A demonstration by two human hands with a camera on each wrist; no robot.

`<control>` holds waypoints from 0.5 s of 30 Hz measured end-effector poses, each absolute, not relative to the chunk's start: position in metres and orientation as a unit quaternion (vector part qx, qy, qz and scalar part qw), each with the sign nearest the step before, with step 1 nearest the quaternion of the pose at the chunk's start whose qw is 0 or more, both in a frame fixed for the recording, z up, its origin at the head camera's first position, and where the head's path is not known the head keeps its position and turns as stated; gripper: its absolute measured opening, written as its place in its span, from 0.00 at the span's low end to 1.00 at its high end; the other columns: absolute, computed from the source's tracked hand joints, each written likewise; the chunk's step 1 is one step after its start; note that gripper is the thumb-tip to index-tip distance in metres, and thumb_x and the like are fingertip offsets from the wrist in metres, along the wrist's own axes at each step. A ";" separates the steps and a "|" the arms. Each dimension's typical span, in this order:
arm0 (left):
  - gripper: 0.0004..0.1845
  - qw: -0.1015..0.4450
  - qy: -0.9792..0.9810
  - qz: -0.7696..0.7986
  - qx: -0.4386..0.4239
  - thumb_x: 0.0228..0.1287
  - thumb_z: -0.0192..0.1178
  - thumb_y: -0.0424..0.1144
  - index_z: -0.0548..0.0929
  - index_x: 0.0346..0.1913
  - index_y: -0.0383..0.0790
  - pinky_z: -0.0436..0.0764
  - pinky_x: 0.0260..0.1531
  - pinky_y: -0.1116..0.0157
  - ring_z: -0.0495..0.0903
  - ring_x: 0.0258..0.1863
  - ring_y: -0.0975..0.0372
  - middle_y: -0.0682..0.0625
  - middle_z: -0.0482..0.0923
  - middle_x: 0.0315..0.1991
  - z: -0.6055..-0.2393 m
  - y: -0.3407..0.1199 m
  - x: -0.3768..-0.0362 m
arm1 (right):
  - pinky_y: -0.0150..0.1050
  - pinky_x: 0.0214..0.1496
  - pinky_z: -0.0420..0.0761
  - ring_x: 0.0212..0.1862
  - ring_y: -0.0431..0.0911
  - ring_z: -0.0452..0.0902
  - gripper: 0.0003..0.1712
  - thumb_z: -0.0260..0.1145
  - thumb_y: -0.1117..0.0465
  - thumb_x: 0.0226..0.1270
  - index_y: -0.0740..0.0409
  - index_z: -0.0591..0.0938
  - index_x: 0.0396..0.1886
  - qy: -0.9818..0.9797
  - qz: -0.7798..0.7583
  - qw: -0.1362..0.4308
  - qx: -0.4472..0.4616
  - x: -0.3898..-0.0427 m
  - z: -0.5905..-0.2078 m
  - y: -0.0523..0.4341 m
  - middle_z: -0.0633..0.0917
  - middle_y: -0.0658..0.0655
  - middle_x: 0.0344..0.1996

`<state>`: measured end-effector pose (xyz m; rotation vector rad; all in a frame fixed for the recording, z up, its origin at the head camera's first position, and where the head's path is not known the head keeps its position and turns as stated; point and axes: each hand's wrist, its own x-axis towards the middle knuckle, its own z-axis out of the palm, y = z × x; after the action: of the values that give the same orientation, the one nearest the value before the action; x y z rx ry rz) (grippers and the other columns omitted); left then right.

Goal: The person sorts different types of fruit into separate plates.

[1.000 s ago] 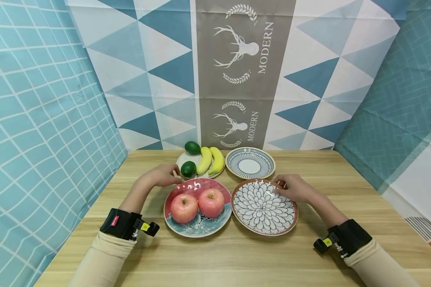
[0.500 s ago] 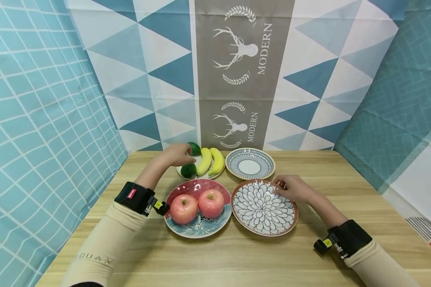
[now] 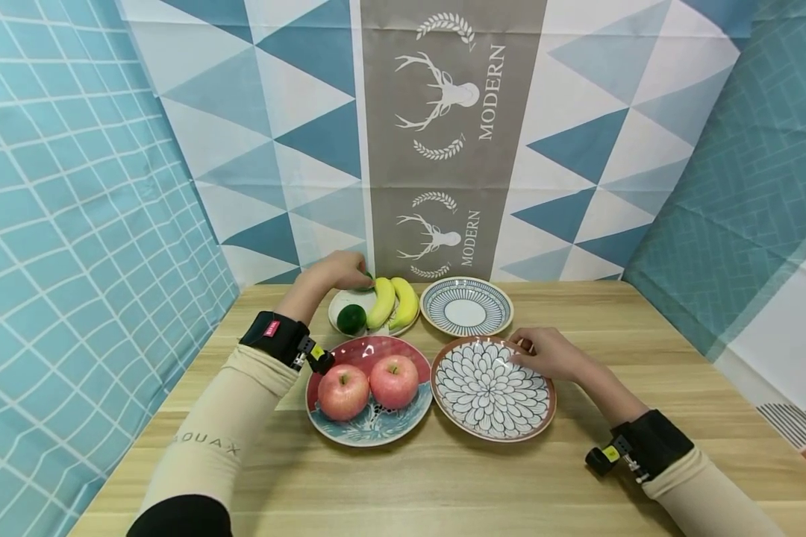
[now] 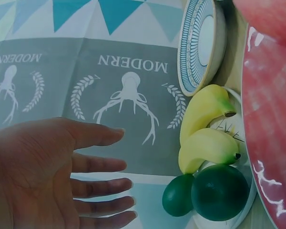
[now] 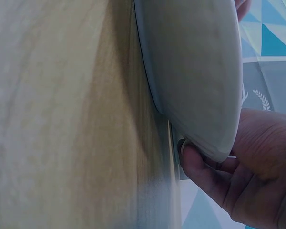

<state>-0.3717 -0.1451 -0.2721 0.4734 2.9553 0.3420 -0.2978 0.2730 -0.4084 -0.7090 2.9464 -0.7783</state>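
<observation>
Your left hand [image 3: 332,273] hovers over the far green avocado [image 4: 178,195] at the back of the white plate [image 3: 341,302], fingers spread and straight in the wrist view; whether they touch the fruit is hard to tell from the head camera. A second avocado [image 3: 352,318] and two bananas [image 3: 394,300] share that plate. Your right hand [image 3: 549,353] grips the far rim of the flower-patterned plate [image 3: 492,388], fingers curled under its edge. Two apples [image 3: 369,383] sit on the red plate [image 3: 373,427], beside a blue-striped dish [image 3: 466,306].
</observation>
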 end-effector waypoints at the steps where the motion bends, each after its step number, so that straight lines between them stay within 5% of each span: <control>1: 0.16 0.067 0.979 0.113 0.155 0.74 0.61 0.47 0.82 0.47 0.35 0.76 0.44 0.56 0.76 0.41 0.53 0.42 0.80 0.43 -0.273 -0.144 -0.374 | 0.40 0.39 0.80 0.37 0.44 0.78 0.12 0.73 0.60 0.72 0.59 0.86 0.51 0.941 -0.251 0.007 -0.226 -0.298 -0.409 0.273 0.84 0.50 0.34; 15: 0.19 0.150 0.976 0.096 0.125 0.75 0.63 0.48 0.84 0.54 0.35 0.85 0.49 0.50 0.81 0.54 0.46 0.40 0.80 0.53 -0.293 -0.146 -0.383 | 0.39 0.37 0.80 0.36 0.44 0.78 0.12 0.73 0.60 0.72 0.60 0.86 0.50 0.937 -0.262 0.001 -0.231 -0.296 -0.409 0.271 0.84 0.51 0.34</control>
<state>-0.3830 -0.1464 -0.2933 0.3596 2.8040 0.2751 -0.2956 0.2714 -0.4091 -0.7265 2.9418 -0.8218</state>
